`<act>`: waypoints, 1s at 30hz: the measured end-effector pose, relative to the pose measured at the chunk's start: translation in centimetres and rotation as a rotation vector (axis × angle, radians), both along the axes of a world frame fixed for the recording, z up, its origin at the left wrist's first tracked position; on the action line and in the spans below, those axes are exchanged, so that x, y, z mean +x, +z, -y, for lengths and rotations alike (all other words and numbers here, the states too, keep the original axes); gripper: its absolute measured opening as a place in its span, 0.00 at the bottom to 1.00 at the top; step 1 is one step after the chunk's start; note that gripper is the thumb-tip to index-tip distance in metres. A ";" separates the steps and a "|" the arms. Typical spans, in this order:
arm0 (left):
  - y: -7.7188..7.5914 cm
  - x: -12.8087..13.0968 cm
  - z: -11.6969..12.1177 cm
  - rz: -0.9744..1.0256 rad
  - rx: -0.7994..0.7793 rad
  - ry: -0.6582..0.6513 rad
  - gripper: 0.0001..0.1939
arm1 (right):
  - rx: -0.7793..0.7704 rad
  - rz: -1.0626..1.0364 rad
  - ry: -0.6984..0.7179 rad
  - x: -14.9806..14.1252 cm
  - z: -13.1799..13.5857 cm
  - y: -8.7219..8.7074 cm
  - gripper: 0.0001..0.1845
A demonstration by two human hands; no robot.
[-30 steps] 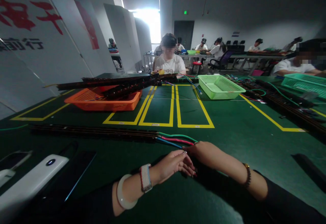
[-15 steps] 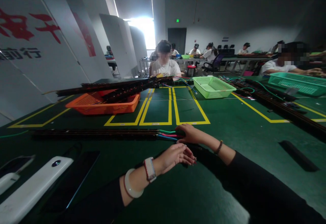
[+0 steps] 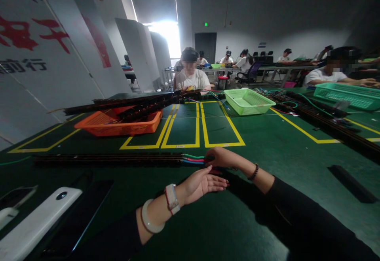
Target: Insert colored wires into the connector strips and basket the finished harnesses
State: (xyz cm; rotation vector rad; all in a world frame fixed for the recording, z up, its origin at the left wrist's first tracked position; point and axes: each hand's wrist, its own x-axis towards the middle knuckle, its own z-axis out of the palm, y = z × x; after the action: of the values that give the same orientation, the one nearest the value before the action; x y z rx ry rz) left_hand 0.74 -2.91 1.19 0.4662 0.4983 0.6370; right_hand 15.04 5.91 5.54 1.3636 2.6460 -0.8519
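Observation:
A long dark strip-like bundle [image 3: 109, 159] lies crosswise in front of me. From its right end come green, pink and blue wires [image 3: 193, 159]. My right hand [image 3: 223, 158], with a beaded bracelet, has its fingers curled round the ends of these wires; the fingertips are partly hidden. Just below it, my left hand [image 3: 202, 186] is open, fingers stretched out to the right and palm showing, with nothing in it. A watch [image 3: 171, 198] and a pale bangle [image 3: 151, 218] are on the left wrist.
At the left lie a white device [image 3: 44, 221] and a dark tablet-like slab [image 3: 83, 217]. Farther back stand an orange basket [image 3: 127, 128] bearing dark bundles, and a light green basket [image 3: 249, 106]. A black strip [image 3: 352, 184] lies right. A person [image 3: 191, 75] sits opposite.
My left hand has opened flatter, its fingers straightening and the palm turning into view. My right hand has stayed at the wire ends, its fingers curling in closer.

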 end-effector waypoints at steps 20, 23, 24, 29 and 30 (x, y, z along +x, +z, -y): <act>0.5 0.5 -0.1 0.116 -0.342 0.491 0.10 | 0.661 0.531 0.354 -3.8 6.4 0.4 0.10; 0.4 0.4 -0.3 0.121 -0.353 0.485 0.10 | 0.700 0.548 0.295 -4.1 7.2 0.4 0.12; 0.4 0.4 -0.3 0.120 -0.354 0.488 0.11 | 0.695 0.546 0.289 -4.0 7.3 0.6 0.12; 0.4 0.3 -0.2 0.091 -0.348 0.473 0.14 | 0.638 0.450 0.294 -2.1 6.3 3.1 0.09; 0.4 0.3 -0.2 0.087 -0.339 0.467 0.13 | 0.620 0.447 0.281 -1.6 6.1 3.7 0.07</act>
State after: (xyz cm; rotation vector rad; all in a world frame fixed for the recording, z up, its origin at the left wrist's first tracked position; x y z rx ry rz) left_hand 1.01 -2.73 1.58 -0.0052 0.6254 0.9946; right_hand 13.44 -0.17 9.22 1.0407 2.7096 0.3045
